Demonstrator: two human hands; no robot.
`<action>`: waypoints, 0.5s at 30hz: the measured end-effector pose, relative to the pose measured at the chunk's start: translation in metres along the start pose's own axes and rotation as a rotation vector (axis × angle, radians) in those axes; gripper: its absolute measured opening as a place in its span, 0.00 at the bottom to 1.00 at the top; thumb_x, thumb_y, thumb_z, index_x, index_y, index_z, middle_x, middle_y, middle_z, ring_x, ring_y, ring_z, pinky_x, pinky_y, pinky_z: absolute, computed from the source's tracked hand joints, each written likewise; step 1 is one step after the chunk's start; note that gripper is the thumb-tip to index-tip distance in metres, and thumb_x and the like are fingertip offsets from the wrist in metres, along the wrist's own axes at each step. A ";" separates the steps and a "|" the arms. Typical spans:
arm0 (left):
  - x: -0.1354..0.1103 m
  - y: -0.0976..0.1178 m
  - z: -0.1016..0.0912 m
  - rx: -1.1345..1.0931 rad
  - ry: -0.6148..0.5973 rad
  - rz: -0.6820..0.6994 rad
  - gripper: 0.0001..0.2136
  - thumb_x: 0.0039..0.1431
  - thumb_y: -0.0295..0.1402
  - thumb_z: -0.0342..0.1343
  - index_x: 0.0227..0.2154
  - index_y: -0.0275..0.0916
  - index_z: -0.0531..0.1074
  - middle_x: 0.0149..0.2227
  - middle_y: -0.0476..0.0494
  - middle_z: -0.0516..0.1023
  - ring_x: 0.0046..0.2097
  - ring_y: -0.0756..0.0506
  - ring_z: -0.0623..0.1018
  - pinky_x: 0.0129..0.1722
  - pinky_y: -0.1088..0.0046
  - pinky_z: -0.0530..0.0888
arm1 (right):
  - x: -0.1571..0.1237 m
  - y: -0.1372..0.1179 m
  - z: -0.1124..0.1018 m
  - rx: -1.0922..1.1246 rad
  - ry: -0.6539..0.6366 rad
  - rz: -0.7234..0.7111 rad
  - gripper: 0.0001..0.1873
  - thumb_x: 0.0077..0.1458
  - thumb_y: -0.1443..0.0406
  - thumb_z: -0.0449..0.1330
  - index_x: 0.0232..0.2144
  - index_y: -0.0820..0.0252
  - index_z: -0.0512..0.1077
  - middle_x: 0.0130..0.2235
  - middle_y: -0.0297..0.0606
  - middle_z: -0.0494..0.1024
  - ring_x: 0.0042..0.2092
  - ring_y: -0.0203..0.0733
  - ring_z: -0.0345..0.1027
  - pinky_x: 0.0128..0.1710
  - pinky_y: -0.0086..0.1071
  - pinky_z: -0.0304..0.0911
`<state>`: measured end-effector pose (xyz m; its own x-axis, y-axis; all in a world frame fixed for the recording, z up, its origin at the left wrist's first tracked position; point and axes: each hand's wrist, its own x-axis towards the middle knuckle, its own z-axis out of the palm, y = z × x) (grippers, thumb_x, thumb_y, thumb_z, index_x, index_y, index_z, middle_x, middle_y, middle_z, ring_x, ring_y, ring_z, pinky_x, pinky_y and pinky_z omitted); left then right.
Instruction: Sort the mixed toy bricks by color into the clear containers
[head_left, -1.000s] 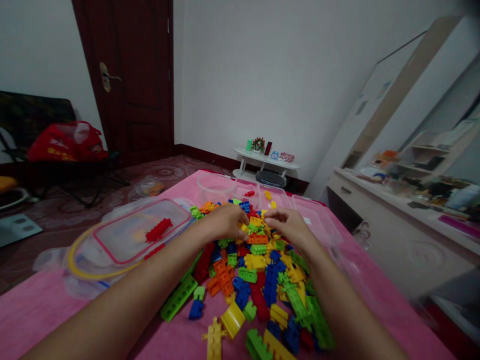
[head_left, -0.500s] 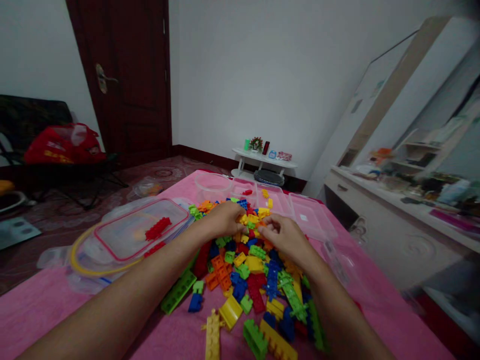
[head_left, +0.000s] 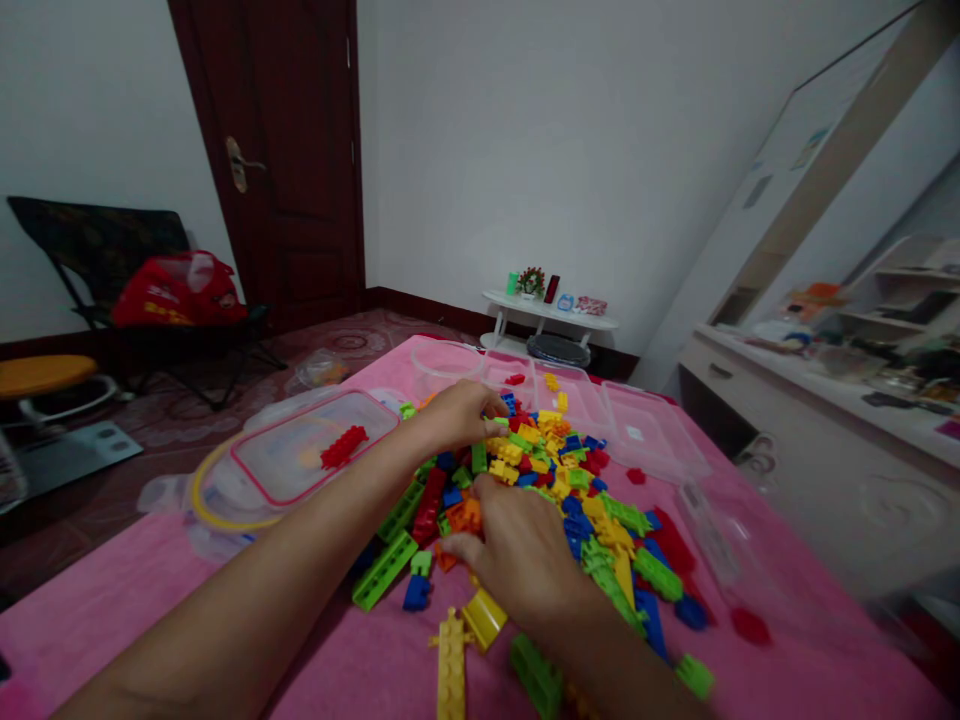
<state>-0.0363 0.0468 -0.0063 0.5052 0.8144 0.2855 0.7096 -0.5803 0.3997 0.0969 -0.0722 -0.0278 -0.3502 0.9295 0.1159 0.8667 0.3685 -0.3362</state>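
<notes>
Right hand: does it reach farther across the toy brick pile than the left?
No, the right hand is nearer the camera, and the left hand reaches farther across the toy brick pile.

Table [head_left: 97,620], centre: heap of toy blocks [head_left: 551,460], left hand [head_left: 465,412] over its far left part, right hand [head_left: 525,545] nearer the front; left of heap: lids [head_left: 270,465], stacked, one loose block [head_left: 345,447] on top; behind heap, left to right: round tub [head_left: 427,375], row of trays [head_left: 656,430], a few blocks inside; beyond table: low stand [head_left: 499,299] bearing plant [head_left: 532,281]; left rear: chair [head_left: 105,235], bag [head_left: 180,290] on seat; right: dresser [head_left: 825,450]
</notes>
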 end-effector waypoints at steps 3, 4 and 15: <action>0.000 0.004 0.002 -0.019 -0.024 0.002 0.17 0.50 0.37 0.57 0.42 0.36 0.77 0.37 0.42 0.80 0.35 0.45 0.77 0.33 0.75 0.69 | -0.004 -0.008 0.010 -0.144 -0.030 -0.025 0.16 0.45 0.58 0.61 0.35 0.62 0.72 0.29 0.45 0.78 0.31 0.50 0.72 0.28 0.33 0.57; 0.000 0.005 0.004 -0.037 -0.036 -0.002 0.17 0.50 0.38 0.57 0.42 0.36 0.76 0.36 0.42 0.80 0.34 0.46 0.77 0.32 0.76 0.68 | -0.003 -0.006 0.006 -0.121 -0.011 -0.031 0.12 0.45 0.59 0.60 0.33 0.61 0.72 0.28 0.43 0.78 0.30 0.48 0.72 0.27 0.32 0.56; -0.001 0.007 0.010 -0.054 -0.102 -0.043 0.15 0.50 0.35 0.55 0.40 0.37 0.77 0.34 0.43 0.80 0.32 0.46 0.76 0.28 0.77 0.65 | 0.030 0.102 -0.085 1.570 0.523 0.425 0.10 0.50 0.67 0.55 0.38 0.61 0.68 0.38 0.43 0.77 0.33 0.39 0.73 0.21 0.24 0.64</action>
<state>-0.0272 0.0418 -0.0129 0.5241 0.8328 0.1782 0.7057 -0.5418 0.4566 0.2055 -0.0056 0.0206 0.2177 0.9745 -0.0551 -0.4067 0.0392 -0.9127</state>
